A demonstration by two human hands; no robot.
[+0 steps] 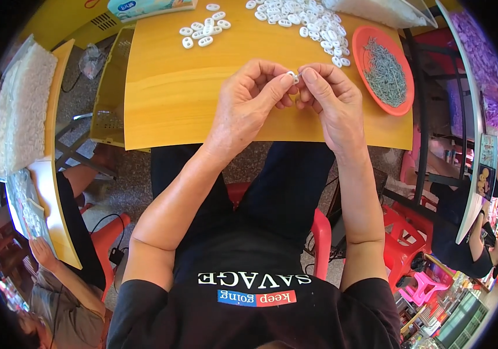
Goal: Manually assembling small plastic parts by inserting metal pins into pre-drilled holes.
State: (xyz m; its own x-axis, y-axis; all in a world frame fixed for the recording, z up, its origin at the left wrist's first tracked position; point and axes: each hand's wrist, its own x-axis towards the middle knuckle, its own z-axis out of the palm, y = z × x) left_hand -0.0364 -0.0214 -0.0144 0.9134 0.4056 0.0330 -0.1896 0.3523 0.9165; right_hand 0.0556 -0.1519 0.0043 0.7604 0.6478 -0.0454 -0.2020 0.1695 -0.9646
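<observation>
Above the near part of the yellow table, both my hands meet at the fingertips. My left hand is closed, pinching a small white oval plastic piece with holes between thumb and fingers. Right against it, my right hand is closed too, thumb pressed to the fingertips; what it pinches is too small to make out. A heap of similar white oval pieces lies at the far side. A smaller group of the pieces sits further left. Grey metal screws fill a red oval plate at the right.
A tissue pack and a clear bin of white parts stand at the far edge. A yellow crate is beside the table's left side. People sit at tables on both sides. Red plastic stools stand at the right.
</observation>
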